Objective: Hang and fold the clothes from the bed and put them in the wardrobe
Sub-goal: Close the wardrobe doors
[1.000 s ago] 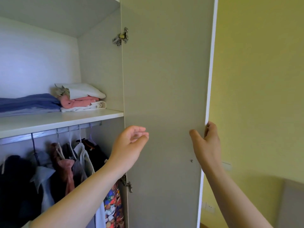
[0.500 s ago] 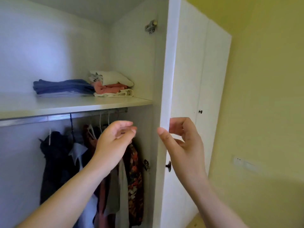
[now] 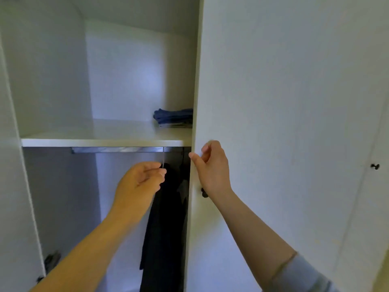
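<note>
The white wardrobe door (image 3: pixel 284 102) stands swung most of the way across the opening. My right hand (image 3: pixel 212 169) pinches its left edge, thumb on the edge and curled fingers on the front face, just above a dark knob (image 3: pixel 203 192). My left hand (image 3: pixel 139 182) hovers loosely curled and holds nothing I can see. It is in front of a thin hanger hook (image 3: pixel 163 157) on the metal rail (image 3: pixel 117 150). A dark garment (image 3: pixel 166 218) hangs below the hook. Folded blue clothes (image 3: pixel 174 118) lie on the shelf (image 3: pixel 94 142), half hidden by the door.
The wardrobe's left side wall (image 3: pixel 12 186) carries a hinge (image 3: pixel 51 260) low down. A second closed door with a small knob (image 3: pixel 374 166) is at the right. The rail's left stretch carries no hangers.
The door has swung further across, hiding the pink and white folded pile and most hanging clothes. My view has shifted left. My left hand moved up to the hanger hook.
</note>
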A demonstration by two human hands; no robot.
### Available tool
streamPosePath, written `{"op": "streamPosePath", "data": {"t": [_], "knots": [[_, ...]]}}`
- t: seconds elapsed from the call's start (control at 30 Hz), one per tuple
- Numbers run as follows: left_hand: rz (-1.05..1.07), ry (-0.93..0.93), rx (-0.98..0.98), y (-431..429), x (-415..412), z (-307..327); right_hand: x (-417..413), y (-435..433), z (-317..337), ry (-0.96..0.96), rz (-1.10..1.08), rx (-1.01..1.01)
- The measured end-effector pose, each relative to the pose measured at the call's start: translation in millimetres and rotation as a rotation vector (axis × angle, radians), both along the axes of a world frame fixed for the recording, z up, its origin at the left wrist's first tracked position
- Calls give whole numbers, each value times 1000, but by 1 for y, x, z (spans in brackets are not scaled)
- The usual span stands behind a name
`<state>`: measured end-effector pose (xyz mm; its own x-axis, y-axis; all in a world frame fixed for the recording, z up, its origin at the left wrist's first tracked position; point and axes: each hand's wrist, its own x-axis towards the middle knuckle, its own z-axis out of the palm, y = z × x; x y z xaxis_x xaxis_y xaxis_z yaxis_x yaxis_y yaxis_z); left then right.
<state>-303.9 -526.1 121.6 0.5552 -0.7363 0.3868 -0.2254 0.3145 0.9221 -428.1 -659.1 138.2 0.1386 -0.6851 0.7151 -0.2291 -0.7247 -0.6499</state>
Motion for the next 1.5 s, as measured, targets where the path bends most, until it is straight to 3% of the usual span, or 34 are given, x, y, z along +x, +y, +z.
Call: {"op": "streamPosePath", "data": {"t": [0.57,1.03,1.5], "knots": [[316,-32,84,38,43,1,91,-49,9,-10,85,63],[464,-25,-17,94,45,10,118,60,3,-59,688,100],[1029,-219,-175,284,41,50,214,242,33,-183,1269,115]]}}
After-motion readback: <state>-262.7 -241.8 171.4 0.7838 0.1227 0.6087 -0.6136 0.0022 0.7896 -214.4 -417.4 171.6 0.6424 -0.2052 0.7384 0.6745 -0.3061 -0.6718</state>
